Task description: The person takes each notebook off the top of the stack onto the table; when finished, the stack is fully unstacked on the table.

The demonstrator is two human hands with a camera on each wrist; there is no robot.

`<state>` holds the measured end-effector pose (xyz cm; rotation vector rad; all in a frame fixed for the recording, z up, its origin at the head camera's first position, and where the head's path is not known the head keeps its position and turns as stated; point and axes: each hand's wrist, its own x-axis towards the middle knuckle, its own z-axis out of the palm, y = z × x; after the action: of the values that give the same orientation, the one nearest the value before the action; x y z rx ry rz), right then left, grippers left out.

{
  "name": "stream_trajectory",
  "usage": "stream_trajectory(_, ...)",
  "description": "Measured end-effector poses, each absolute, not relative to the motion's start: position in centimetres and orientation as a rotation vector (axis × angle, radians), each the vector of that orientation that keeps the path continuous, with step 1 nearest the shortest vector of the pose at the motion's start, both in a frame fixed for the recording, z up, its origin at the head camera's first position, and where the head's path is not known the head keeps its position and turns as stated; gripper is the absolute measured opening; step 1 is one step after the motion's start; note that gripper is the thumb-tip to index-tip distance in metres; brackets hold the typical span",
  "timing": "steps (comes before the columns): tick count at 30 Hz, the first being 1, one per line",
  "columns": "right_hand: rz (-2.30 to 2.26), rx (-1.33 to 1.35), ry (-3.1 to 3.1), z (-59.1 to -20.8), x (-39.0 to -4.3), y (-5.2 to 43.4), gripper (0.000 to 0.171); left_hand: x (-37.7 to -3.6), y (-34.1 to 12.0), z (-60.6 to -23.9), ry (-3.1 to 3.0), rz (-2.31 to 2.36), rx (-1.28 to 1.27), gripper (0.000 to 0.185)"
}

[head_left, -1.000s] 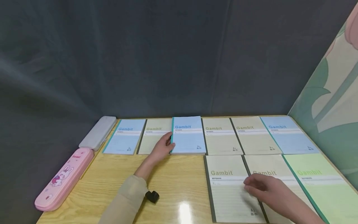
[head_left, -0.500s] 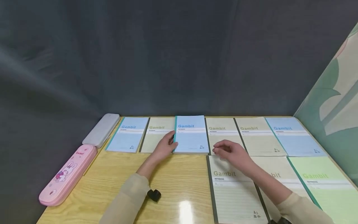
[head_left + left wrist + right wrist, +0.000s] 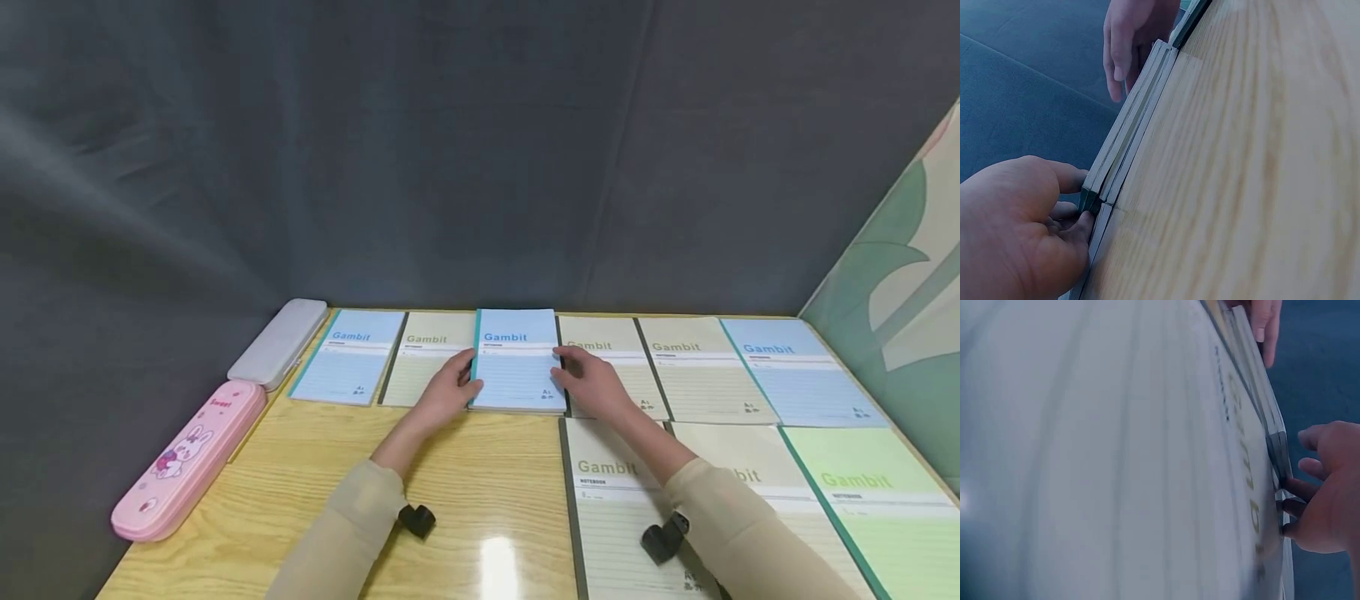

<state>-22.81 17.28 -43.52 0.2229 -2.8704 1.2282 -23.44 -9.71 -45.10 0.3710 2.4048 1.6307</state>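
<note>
spanning the whole lower half of the head view, the wooden bench [image 3: 465, 475] carries two rows of notebooks laid flat and edge to edge, covers up, so every title can be read at once. toward twelve o'clock runs the far row; toward four o'clock lies the near row, ending in a green notebook [image 3: 870, 517]. at nine o'clock a pink pencil case [image 3: 187, 460] and a grey pencil case [image 3: 279, 342] sit along the bench edge, out of the rows.

the blue stack [image 3: 517, 367] sits at twelve o'clock in the far row, thicker than its neighbours: the left wrist view shows several books piled with their edges nearly flush. it is flanked on both sides, seemingly to keep the pile square while it is gripped.

both forearms reach forward from six o'clock in beige sleeves, converging on the stack. the left hand [image 3: 448, 390] is at the stack's spine side, fingers curled, thumb over the top and fingertips tucked under the corner, pinching it. the right hand [image 3: 592, 385] is at the opposite long edge, fingers bent with tips set against and under that edge; i judge it a light grip, not yet a lift.
</note>
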Motion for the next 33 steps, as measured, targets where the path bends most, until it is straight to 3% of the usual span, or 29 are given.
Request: stream_trajectory(33,1.255,0.315,-2.858,-45.1,-22.9,18.1,0.051,-23.3,-9.9,-45.0,2.41,1.664,0.382,0.063)
